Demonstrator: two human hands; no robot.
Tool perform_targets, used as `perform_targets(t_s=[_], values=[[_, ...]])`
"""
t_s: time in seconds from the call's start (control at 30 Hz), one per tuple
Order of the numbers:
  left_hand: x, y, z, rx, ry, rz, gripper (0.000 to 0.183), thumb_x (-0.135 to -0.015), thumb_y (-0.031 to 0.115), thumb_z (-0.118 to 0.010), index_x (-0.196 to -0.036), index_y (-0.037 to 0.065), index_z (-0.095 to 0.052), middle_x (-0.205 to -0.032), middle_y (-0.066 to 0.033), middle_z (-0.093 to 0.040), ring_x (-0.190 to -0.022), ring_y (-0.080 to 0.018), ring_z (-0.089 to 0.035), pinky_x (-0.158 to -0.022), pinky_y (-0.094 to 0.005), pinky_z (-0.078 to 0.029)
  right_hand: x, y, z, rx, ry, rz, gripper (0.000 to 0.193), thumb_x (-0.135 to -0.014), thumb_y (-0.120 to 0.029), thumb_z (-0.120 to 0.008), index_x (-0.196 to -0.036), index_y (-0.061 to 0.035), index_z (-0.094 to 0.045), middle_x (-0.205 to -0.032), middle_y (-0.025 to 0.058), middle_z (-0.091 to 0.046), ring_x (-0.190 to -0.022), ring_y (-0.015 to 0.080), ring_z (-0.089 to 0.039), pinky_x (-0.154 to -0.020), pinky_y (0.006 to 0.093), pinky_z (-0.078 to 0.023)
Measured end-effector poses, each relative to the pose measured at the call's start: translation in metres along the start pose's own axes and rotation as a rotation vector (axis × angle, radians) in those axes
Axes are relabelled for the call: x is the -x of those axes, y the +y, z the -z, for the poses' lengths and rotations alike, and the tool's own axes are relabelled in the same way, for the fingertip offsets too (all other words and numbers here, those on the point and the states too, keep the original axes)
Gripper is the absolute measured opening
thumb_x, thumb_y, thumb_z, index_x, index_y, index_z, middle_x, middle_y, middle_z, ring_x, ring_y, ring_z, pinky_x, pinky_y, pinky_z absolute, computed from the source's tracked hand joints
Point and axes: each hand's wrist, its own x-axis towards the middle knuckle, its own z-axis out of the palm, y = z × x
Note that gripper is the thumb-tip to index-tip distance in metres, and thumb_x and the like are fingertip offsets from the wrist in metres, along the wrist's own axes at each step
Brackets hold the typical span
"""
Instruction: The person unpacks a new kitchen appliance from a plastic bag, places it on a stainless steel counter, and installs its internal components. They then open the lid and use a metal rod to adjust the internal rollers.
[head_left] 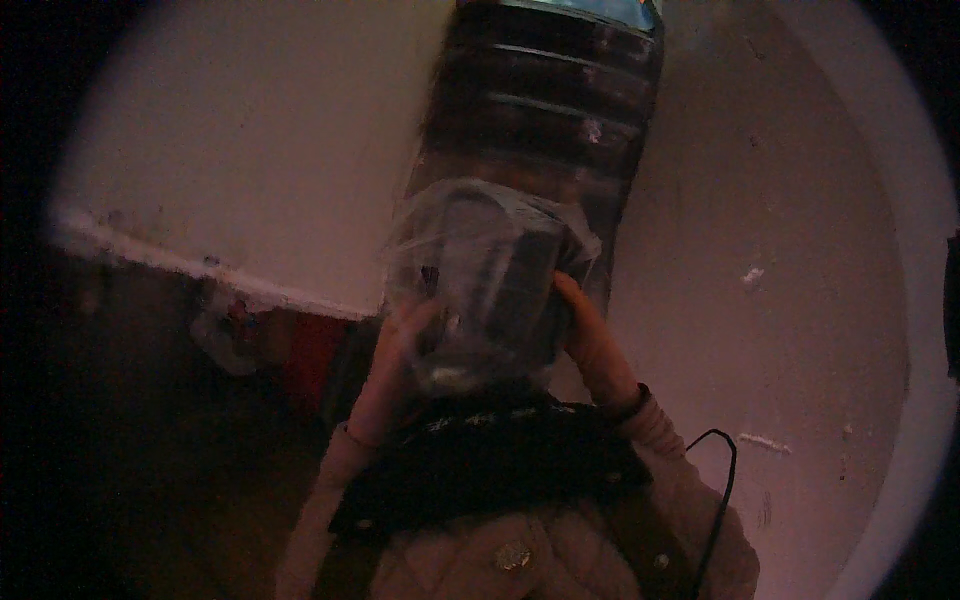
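Observation:
A dark, boxy item wrapped in a clear plastic bag [497, 270] is held close to my body, between both hands. My left hand [410, 325] grips its left side, partly seen through or behind the film. On the opposite side, my right hand [582, 308] presses its fingers and thumb against the edge. The wrapping is crumpled along the top and near the bottom. What the item inside is, I cannot make out in the dim light.
Beyond the bag runs a long, dark, ridged row [540, 95] with shiny crosswise bands. A pale surface [760, 200] lies to the right, another pale surface [270, 150] to the left. Below its edge are a red thing [312, 360] and a whitish one [225, 335]. A black cable [733, 455] loops at lower right.

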Motion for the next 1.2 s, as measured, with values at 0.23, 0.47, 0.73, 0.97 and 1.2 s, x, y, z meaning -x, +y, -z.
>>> perform_targets(t_s=[0.23,0.47,0.73,0.97,1.2], values=[[-0.109,0.025,-0.024,-0.589,-0.031,-0.147,0.035,-0.098,0.027,-0.056,-0.123,0.004,-0.063,-0.118,-0.0081,-0.065,-0.109,-0.0189,-0.061,-0.096,-0.034,-0.048,-0.056,-0.046,0.056,0.684,-0.05,0.388,0.05,-0.096,-0.022,-0.062,-0.139,-0.0021,-0.048,-0.141,0.0139,-0.052,-0.125,0.0289,-0.055,-0.102,0.0417,-0.048],[-0.18,0.076,-0.147,-0.179,-0.072,-0.306,0.046,-0.101,0.037,-0.055,-0.133,0.003,-0.059,-0.125,-0.0065,-0.065,-0.117,-0.0162,-0.058,-0.102,-0.0336,-0.045,-0.174,-0.168,0.143,0.675,-0.061,0.161,0.05,-0.095,-0.018,-0.062,-0.14,-0.0017,-0.047,-0.142,0.0145,-0.05,-0.126,0.0297,-0.053,-0.102,0.042,-0.048],[-0.152,-0.028,-0.232,0.177,0.592,-0.254,0.041,-0.104,0.031,-0.053,-0.129,0.0,-0.06,-0.121,-0.0082,-0.067,-0.111,-0.0179,-0.062,-0.103,-0.0324,-0.046,-0.272,-0.265,0.249,0.648,-0.157,-0.077,0.05,-0.095,-0.017,-0.062,-0.14,-0.0022,-0.046,-0.143,0.0144,-0.05,-0.127,0.0296,-0.053,-0.104,0.0421,-0.046],[-0.045,-0.231,-0.321,-0.246,0.876,-0.172,0.039,-0.103,0.03,-0.054,-0.128,0.001,-0.061,-0.122,-0.0103,-0.067,-0.113,-0.0201,-0.062,-0.102,-0.0331,-0.047,-0.229,-0.277,0.333,0.631,-0.18,-0.163,0.051,-0.095,-0.015,-0.061,-0.141,-0.0026,-0.045,-0.143,0.0143,-0.05,-0.127,0.0296,-0.052,-0.105,0.0422,-0.045],[0.099,-0.412,-0.266,-0.026,1.226,-0.014,0.031,-0.097,0.027,-0.062,-0.116,0.004,-0.068,-0.111,-0.0084,-0.069,-0.103,-0.0217,-0.065,-0.09,-0.0354,-0.051,-0.215,-0.229,0.295,0.666,-0.256,-0.208,0.051,-0.094,-0.014,-0.061,-0.141,-0.003,-0.044,-0.143,0.0142,-0.05,-0.128,0.0295,-0.051,-0.106,0.0423,-0.044]])
